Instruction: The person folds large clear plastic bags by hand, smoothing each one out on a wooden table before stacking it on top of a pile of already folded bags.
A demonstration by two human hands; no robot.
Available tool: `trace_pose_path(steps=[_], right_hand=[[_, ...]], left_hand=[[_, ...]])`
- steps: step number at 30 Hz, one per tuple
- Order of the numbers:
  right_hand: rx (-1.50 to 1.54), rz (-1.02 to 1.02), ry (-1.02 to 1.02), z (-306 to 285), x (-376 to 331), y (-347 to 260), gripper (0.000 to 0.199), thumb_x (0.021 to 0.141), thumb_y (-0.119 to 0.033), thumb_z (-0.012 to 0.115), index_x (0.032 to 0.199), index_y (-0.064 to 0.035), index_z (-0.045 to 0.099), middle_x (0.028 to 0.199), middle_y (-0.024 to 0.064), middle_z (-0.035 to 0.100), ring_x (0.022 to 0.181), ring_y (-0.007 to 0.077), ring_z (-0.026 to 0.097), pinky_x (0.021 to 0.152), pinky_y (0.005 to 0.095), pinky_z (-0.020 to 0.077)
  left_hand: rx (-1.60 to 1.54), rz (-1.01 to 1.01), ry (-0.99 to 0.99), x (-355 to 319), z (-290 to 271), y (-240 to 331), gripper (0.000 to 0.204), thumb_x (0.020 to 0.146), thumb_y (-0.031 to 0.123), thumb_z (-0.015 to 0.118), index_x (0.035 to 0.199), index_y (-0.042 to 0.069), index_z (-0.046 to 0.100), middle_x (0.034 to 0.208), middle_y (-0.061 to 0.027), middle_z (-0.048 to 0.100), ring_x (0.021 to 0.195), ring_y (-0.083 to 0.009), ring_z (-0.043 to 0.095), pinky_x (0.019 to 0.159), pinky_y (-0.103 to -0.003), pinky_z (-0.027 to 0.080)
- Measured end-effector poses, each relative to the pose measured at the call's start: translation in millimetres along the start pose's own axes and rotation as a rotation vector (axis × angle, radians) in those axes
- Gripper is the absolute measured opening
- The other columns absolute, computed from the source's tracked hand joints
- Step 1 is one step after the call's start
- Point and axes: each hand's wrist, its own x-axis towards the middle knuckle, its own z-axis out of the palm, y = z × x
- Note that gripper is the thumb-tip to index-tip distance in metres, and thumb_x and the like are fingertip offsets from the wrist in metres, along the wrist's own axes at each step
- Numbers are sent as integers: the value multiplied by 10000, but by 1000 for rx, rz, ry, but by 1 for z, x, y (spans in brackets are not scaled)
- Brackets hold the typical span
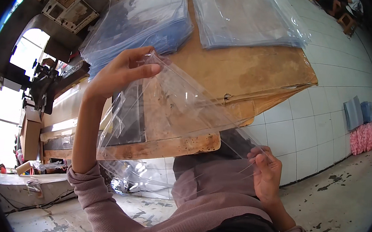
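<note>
Stacked clear bags (245,14) run off the top edge, count perhaps unreadable.

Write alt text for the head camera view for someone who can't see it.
Two bare hands stretch a clear plastic bag between them, left hand pinching its upper corner, right hand its lower corner. Behind it, stacks of clear bags lie on a worn wooden table.

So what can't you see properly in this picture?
- Clear plastic bag, head view: see-through and glary, so its edges and whether it is open can't be told.
- Left hand: its palm faces away and its fingers wrap over the bag's corner.
- Right hand: the bag's film covers its fingertips.
- Stack of plastic bags: cut off by the top edge.
- Pink heap: too small to name.
</note>
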Motion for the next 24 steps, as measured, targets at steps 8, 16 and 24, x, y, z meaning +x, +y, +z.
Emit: trace_pose_path(steps=[8,16,24], right_hand=[[-49,-82,37,-3,5,-1,206,821,-148,663,832,55,627,1002,100,537,851,180,577,785,290,457],[-78,-63,-21,-12,15,-5,223,834,-76,615,1018,4,518,877,100,564,813,176,586,750,306,488],[-313,-68,-20,-14,24,-23,172,849,-93,606,974,24,587,821,61,600,727,105,565,696,241,472]], left_hand=[[25,84,67,-9,7,24,334,799,284,681,936,-15,624,815,27,578,736,-34,477,664,-209,372],[100,124,113,-11,18,27,348,807,319,661,915,-11,633,794,25,562,715,-47,468,629,-220,365],[199,186,194,1,21,30,366,802,269,662,1037,-8,623,924,-40,628,825,-87,557,774,-222,416]])
